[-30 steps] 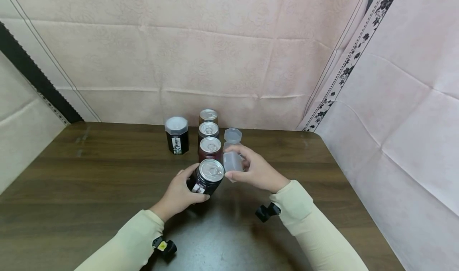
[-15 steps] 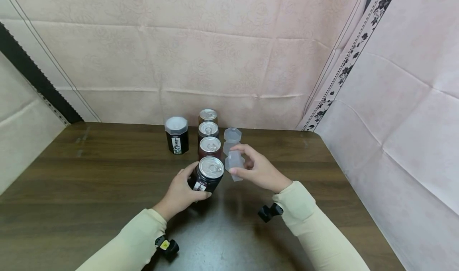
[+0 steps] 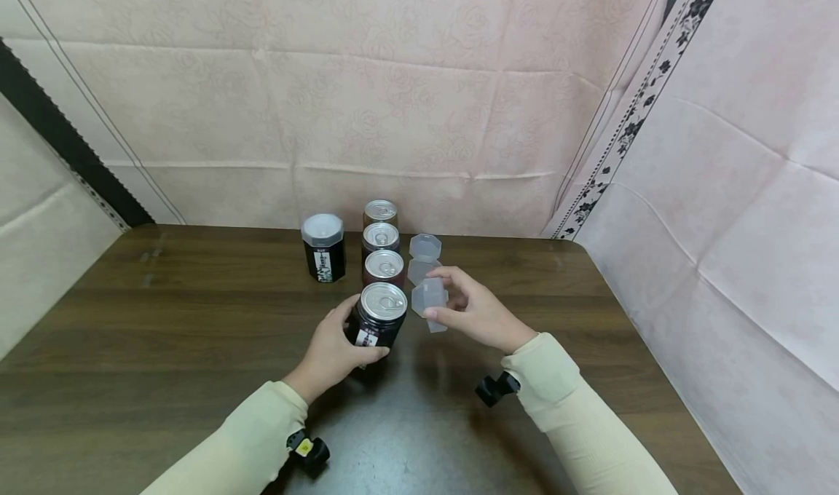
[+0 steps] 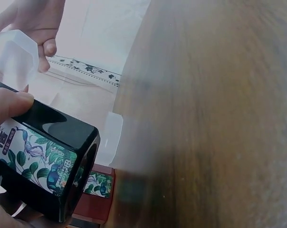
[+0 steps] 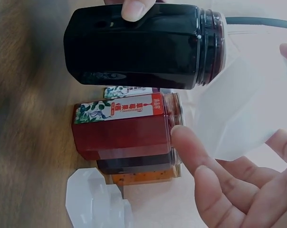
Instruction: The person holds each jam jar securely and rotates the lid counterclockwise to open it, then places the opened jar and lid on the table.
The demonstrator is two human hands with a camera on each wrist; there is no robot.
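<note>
My left hand grips a dark hexagonal jar with a pull-tab metal top and a leafy label. The jar hangs above the table, tilted slightly in the head view. To its right, my right hand pinches a translucent plastic lid, apart from the jar. Behind the held jar, a red jar leads a row, followed by another dark jar and an amber jar. All in the row show bare metal tops in the head view.
Loose translucent lids lie in a line right of the jar row, partly behind my right fingers. Left of the row stands a dark jar wearing a frosted lid. Pale patterned cloth hangs behind the wooden table.
My right hand has drawn the lid slightly right, away from the held jar. My left hand has raised that jar a little and turned it more upright.
</note>
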